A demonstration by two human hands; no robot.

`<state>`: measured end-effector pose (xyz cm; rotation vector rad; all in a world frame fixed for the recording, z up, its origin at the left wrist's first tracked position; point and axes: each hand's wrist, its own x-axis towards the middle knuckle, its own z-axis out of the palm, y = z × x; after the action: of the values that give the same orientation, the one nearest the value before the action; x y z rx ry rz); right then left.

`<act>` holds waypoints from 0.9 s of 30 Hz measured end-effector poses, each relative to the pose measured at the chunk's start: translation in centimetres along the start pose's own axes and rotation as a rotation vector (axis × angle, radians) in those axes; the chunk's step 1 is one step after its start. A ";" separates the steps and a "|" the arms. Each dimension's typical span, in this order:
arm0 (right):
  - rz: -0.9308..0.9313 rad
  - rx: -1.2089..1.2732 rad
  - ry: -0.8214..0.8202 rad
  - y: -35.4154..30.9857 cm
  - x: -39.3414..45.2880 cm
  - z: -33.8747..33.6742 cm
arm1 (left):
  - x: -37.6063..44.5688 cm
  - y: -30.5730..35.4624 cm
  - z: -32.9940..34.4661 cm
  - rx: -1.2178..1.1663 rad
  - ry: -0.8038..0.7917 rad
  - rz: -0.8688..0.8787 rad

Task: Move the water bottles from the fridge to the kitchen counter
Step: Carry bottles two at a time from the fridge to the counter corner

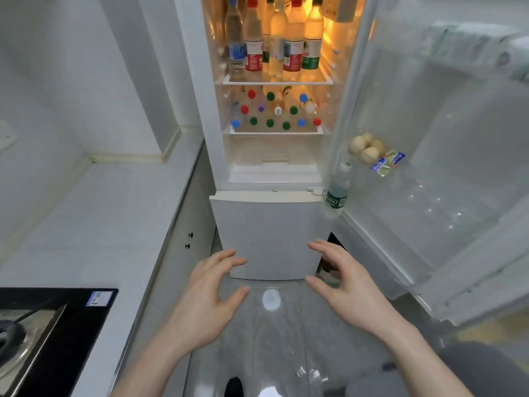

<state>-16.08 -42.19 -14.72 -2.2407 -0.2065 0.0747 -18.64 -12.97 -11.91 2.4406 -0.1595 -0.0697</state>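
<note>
Both bare forearms reach forward from the bottom of the view, held out over the grey floor in front of the fridge (pixel 274 179). The left hand (pixel 206 299) has its palm turned inward to the right, fingers spread and slightly curved, thumb angled apart below them; it holds nothing. The right hand (pixel 340 285) mirrors it, palm turned inward to the left, fingers spread and loosely bent, thumb pointing toward the other hand; it too holds nothing. The two hands are apart, with the closed lower fridge door (pixel 266 230) showing between them.

The water bottles are in the lit upper compartment, whose door (pixel 429 167) stands swung wide to the right. On the top shelf (pixel 277 81) a group of bottles (pixel 274 38) stands upright, long axes vertical, caps up, with red, blue and green labels facing out. On the shelf below, more bottles (pixel 274 110) show mostly their caps, red, green, blue and white, pointing toward the camera; whether they lie flat or stand I cannot tell. One more bottle with a green label (pixel 337 187) stands upright in the door's lower rack, cap up. Above it in the door sit eggs (pixel 366 147).

The white kitchen counter (pixel 94 213) runs along the left, well apart from the bottles, with a black gas hob (pixel 57 339) set in its near end.
</note>
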 end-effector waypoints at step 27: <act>0.311 0.067 0.339 4.0 13.2 -3.6 | 25.4 2.0 0.6 0.020 -0.226 0.413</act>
<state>-2.18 -45.10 -15.37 -2.1619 0.3236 -0.1292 6.26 -18.26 -11.28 2.3651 -0.7612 -0.1597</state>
